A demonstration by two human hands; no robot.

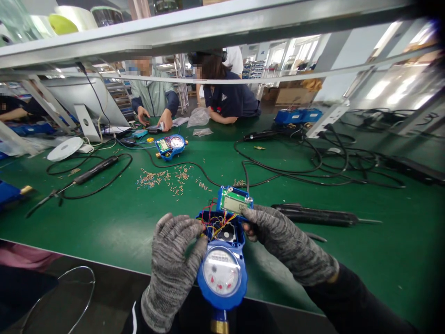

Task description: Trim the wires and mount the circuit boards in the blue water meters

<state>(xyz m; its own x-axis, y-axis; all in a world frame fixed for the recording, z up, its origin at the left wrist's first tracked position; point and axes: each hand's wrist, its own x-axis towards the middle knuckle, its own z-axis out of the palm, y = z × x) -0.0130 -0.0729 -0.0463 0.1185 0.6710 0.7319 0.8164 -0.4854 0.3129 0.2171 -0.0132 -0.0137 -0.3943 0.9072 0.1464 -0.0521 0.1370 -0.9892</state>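
a green workbench [114, 227] runs under a metal shelf [174, 28], glossy floor [396, 88] shining beyond.

We hold our 2 hands in front of us, near each other, both in gray mottled knit gloves [163, 278]. Our left hand [176, 255] points up from below, its fingers [186, 229] curved toward the right hand [287, 239], bare skin showing at a fingertip. On the right, our thumb sits above and our bent fingers beneath, in a pinch. A sliver of wrist [334, 278] shows before the black sleeve [358, 299], our forearm slanting down rightward.
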